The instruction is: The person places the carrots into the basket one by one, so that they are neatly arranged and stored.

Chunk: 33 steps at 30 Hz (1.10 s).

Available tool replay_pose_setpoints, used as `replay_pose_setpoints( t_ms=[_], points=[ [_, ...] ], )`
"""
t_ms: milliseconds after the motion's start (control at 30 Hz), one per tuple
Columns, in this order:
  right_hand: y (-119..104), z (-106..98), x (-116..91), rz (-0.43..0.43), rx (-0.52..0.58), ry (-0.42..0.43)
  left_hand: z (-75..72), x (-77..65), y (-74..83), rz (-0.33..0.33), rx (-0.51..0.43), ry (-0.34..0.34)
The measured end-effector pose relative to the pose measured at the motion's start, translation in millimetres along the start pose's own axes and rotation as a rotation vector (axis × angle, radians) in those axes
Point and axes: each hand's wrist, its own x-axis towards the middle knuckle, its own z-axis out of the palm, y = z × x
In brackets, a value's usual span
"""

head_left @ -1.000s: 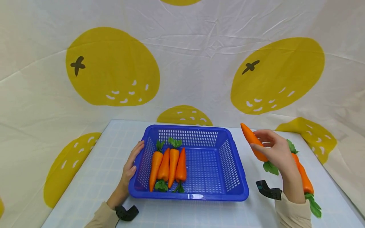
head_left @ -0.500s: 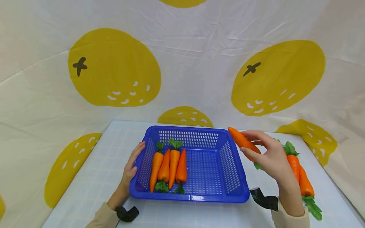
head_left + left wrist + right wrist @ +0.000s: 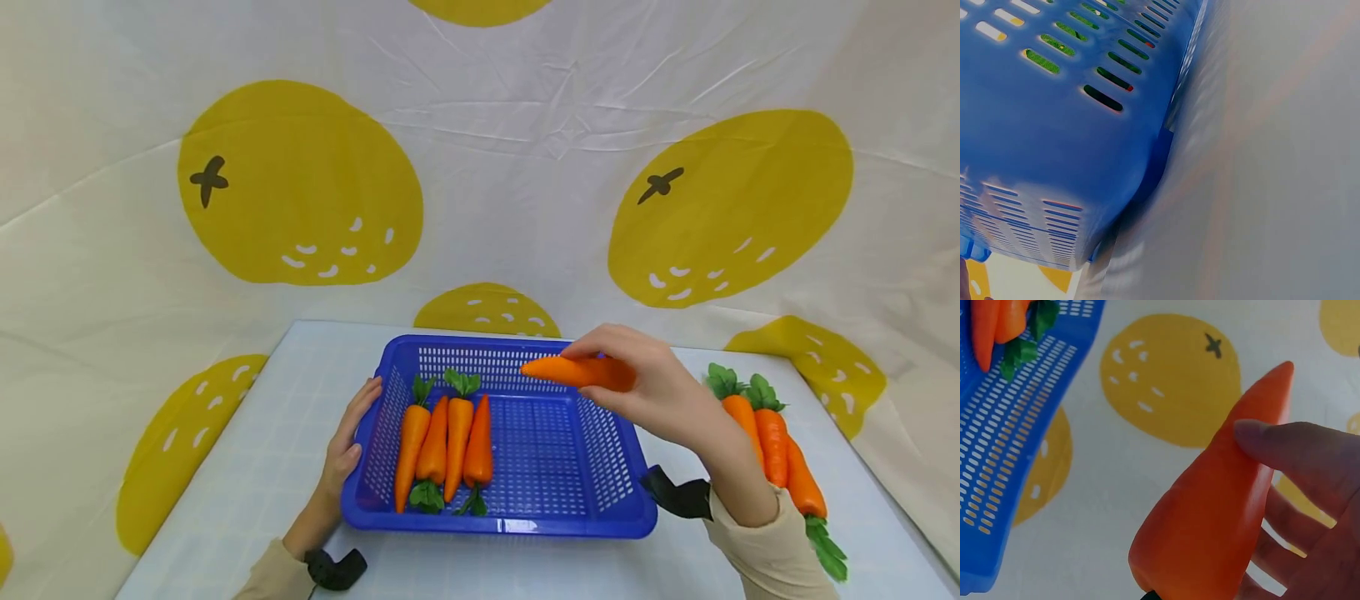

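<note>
Orange carrot [image 3: 577, 372], pinched in the right hand [image 3: 648, 383], hangs near the back-right corner of the plastic basket [image 3: 536, 458]; a slackening pinch could drop it. Unclenched, the left hand [image 3: 342, 442] touches the basket's left side.

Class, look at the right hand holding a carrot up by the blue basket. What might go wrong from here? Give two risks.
First, the held carrot might slip, since the right hand grips it in mid-air between thumb and fingers. Second, it lies sideways, tip pointing toward the four carrots in the basket, so if released carelessly it could land across them.
</note>
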Motion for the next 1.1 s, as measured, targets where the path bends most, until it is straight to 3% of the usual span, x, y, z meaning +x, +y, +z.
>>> replay_pose_setpoints(
  t_ms=[167,467,633,833,1100],
  points=[
    [1.4,14.1,22.5,-0.051,-0.092,-0.126,-0.9,0.7,0.7,-0.003,0.004,0.003],
    [-5.1,47.9,48.8,-0.246,-0.326,-0.302,-2.9,0.3,3.0,-0.006,0.0,0.009],
    [1.1,66.1,50.5,-0.262,-0.395,-0.4,-2.3,-0.8,4.4,-0.043,0.022,-0.003],
    [18.5,87.4,51.6,-0.31,-0.403,-0.526,-1.9,-2.1,5.5,-0.073,0.039,0.003],
    [25.4,113.9,49.2,-0.276,-0.478,-0.721,-0.4,-2.3,4.3,-0.091,0.012,-0.016]
  ],
)
